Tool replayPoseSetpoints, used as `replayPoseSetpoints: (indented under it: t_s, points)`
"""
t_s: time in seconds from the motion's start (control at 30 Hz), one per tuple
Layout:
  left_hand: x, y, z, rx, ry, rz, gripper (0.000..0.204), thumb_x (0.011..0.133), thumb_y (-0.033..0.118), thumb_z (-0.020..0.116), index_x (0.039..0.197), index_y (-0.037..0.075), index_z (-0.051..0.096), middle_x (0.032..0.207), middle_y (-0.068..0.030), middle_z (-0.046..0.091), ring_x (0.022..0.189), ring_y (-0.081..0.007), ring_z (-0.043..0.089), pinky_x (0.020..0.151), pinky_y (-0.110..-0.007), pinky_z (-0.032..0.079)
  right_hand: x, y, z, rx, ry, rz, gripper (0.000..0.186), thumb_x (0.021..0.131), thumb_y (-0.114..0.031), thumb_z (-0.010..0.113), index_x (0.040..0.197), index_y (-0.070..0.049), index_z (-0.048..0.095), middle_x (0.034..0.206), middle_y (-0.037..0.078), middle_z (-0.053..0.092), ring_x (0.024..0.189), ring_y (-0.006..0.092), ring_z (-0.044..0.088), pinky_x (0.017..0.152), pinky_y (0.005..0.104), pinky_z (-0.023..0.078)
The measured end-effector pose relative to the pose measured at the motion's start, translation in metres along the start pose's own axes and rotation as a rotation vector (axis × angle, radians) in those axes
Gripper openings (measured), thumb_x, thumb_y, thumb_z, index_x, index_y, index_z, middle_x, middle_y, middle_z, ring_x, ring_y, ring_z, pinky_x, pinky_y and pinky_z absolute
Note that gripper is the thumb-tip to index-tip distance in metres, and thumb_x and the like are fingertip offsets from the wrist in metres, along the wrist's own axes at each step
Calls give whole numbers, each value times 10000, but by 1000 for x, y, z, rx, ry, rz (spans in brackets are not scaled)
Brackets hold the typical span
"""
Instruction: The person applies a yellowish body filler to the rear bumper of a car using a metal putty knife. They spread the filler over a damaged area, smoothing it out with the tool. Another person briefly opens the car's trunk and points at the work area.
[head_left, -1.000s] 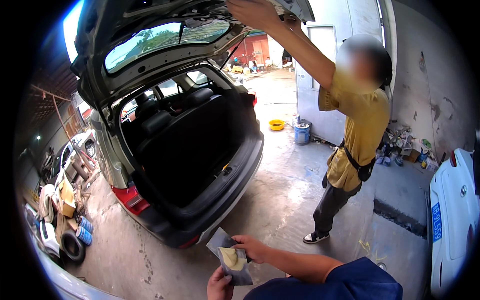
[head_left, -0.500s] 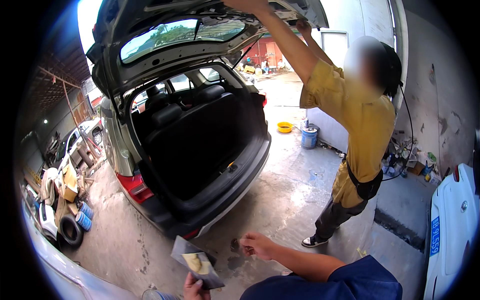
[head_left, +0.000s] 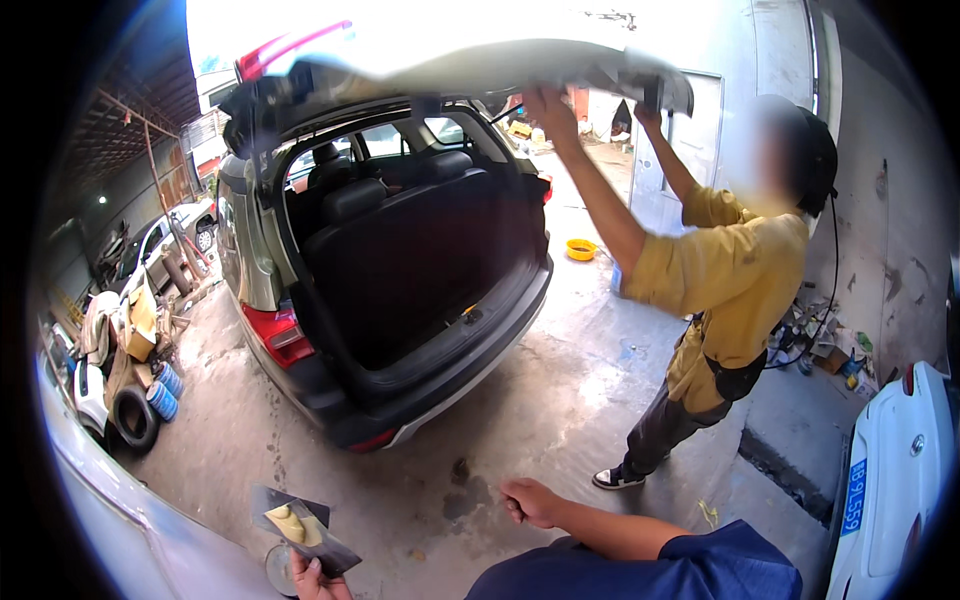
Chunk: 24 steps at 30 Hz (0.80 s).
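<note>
The left hand (head_left: 318, 582), at the near left, grips the near edge of a stack of dark grey, flat rectangular plates (head_left: 337, 553); thumb and fingers are closed on it. A mound of pale yellow, smooth paste (head_left: 290, 522) lies on the upper face of the stack—toward its far left part. A grey, round-topped can (head_left: 280, 570) stands on the floor just beside the left hand, partly hidden by the plates. The right hand (head_left: 530, 502) is positioned near centre, well apart from the plates, above the grey concrete floor (head_left: 420, 500). Its fingers are curled into a loose fist; whether they enclose anything cannot be told. Beyond both hands stands an olive-grey car with a black rear bumper (head_left: 470, 365) and a red tail lamp (head_left: 276, 335) at its left corner. The car's broad metal tailgate (head_left: 450, 72) is partly raised over the dark cargo area. At the right, a co-worker in a mustard-yellow short-sleeved shirt (head_left: 735, 265) has both arms extended up to the tailgate—hands at its free edge. A round yellow plastic basin (head_left: 580, 252) rests on the floor farther off.
</note>
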<state>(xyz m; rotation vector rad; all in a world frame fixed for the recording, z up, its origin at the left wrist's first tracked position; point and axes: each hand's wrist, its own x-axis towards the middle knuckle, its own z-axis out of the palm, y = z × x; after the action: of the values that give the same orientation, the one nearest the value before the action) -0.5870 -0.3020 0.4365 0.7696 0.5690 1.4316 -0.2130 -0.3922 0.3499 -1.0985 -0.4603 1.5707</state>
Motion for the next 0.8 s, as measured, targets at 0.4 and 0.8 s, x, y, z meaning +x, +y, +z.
replayPoseSetpoints:
  t_s: [0.4, 0.8]
  points:
    - [-66, 16, 26, 54, 53, 104, 560, 809, -39, 431, 1367, -56, 387, 1352, -173, 486, 1222, -288, 499, 1061, -396, 397, -45, 5, -39, -132, -62, -15, 109, 934, -48, 493, 1018, -45, 562, 874, 46, 604, 731, 139, 578, 669, 283, 488]
    - [-64, 18, 44, 70, 21, 72, 549, 841, -16, 451, 1384, -23, 367, 1353, -173, 479, 1213, -285, 503, 1016, -415, 440, -64, -13, -53, -124, 44, -21, 145, 894, -160, 611, 981, -51, 572, 772, 15, 562, 644, 94, 513, 582, 242, 436]
